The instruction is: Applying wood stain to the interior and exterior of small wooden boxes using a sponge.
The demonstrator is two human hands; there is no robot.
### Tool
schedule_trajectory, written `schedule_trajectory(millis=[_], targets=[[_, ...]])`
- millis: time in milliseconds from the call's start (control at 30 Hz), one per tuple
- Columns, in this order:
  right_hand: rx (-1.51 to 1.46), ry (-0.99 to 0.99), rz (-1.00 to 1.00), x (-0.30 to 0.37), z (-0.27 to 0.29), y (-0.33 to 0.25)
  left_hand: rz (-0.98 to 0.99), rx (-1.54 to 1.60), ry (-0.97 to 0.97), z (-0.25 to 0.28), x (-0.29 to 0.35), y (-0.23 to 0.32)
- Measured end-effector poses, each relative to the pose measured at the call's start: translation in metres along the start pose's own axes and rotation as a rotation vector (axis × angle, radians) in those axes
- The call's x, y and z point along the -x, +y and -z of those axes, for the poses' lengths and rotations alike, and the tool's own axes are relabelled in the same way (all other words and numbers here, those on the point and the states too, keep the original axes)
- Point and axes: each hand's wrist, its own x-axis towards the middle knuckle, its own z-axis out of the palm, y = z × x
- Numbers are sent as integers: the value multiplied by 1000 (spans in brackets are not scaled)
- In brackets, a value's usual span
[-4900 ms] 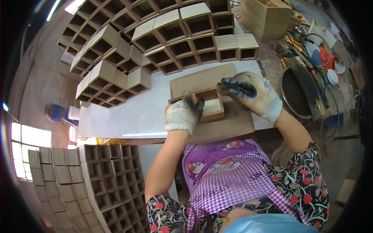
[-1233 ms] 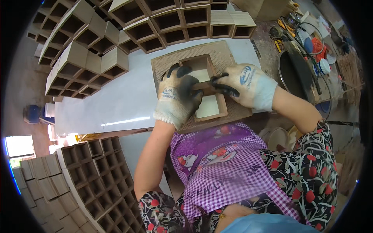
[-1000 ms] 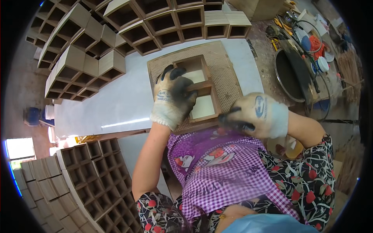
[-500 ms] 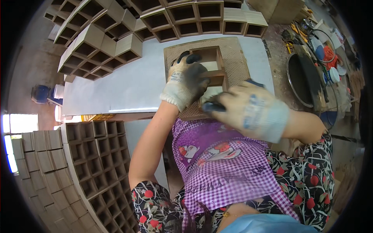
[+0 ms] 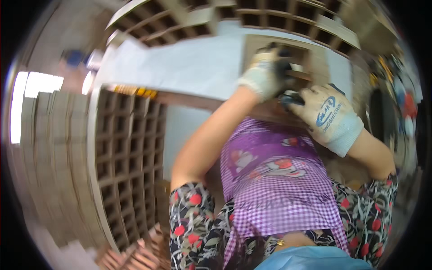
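A small wooden box frame (image 5: 302, 60) with a crosspiece lies on a tan board (image 5: 321, 51) on the pale worktable. My left hand (image 5: 269, 74), in a white knit glove with dark, stained fingers, is closed over the box's left side. My right hand (image 5: 321, 112), gloved the same way, is at the near right corner of the box. Its fingers are curled, and what they may hold is hidden. The near part of the box is covered by both hands.
Rows of wooden compartment boxes (image 5: 279, 20) line the table's far side. A tall wooden grid of compartments (image 5: 128, 157) stands at the left, beside stacked wooden pieces (image 5: 56, 166). A yellow crate (image 5: 135, 91) shows under the table edge. Blurred tools and a dark round tub (image 5: 377, 117) are at the right.
The view has swung left, so the table and hands appear farther right, and the picture is blurred. My right hand has drawn back slightly from the box. My left hand stays on its left side.
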Motion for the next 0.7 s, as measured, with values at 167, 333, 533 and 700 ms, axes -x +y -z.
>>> schedule_trajectory(millis=[167, 333, 533, 700], targets=[[-169, -23, -105, 16, -42, -1, 288, -175, -30, -14, 24, -1], [-891, 278, -619, 91, -75, 58, 45, -653, -176, 18, 38, 25], [-1113, 491, -722, 88, -125, 65, 380, -452, 285, 80, 129, 28], [-732, 484, -223, 73, -178, 62, 741, -251, 809, 102, 263, 21]])
